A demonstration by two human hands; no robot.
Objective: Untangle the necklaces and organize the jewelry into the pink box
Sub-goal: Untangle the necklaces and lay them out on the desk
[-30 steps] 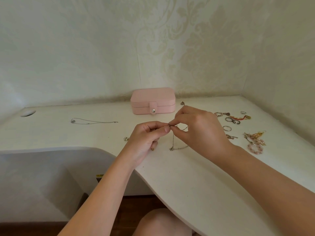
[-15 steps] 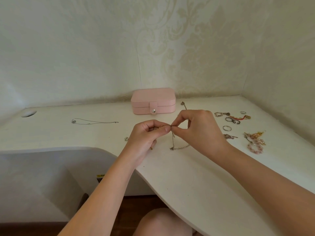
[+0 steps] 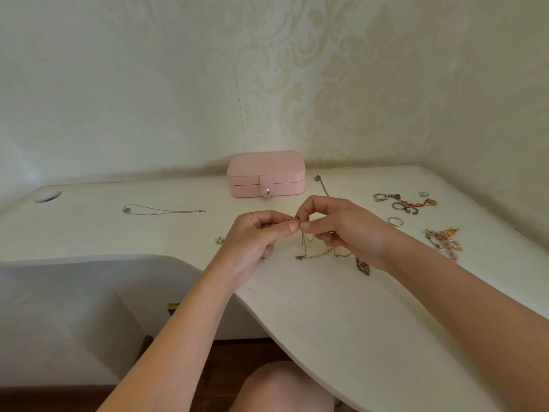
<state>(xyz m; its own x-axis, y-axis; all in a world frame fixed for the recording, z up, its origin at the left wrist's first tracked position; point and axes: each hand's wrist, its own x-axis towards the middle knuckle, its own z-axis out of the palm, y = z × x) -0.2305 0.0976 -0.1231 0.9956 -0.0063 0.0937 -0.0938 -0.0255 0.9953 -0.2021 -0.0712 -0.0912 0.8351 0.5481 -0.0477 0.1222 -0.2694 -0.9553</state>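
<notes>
My left hand (image 3: 255, 236) and my right hand (image 3: 344, 230) meet over the middle of the white desk, each pinching the tangled necklaces (image 3: 315, 254) between thumb and forefinger. Loops of chain hang from the pinch down to the desk, with a dark leaf-shaped pendant (image 3: 363, 266) lying below my right wrist. One chain runs back past my right hand to a small pendant (image 3: 318, 177). The pink box (image 3: 266, 173) stands closed, snapped shut, against the back wall. A separate thin silver necklace (image 3: 160, 210) lies stretched out at the left.
At the right lie a chain bracelet (image 3: 384, 197), rings (image 3: 395, 221), a red-and-gold piece (image 3: 419, 202) and pink beaded earrings (image 3: 445, 239). A small earring (image 3: 219, 240) sits left of my left hand. The desk's curved front edge (image 3: 267, 331) cuts in below my arms. A cable hole (image 3: 47, 196) is far left.
My right hand has dropped lower and rolled, so the leaf-shaped pendant and more chain now show on the desk beneath it. Both hands keep pinching the same tangle.
</notes>
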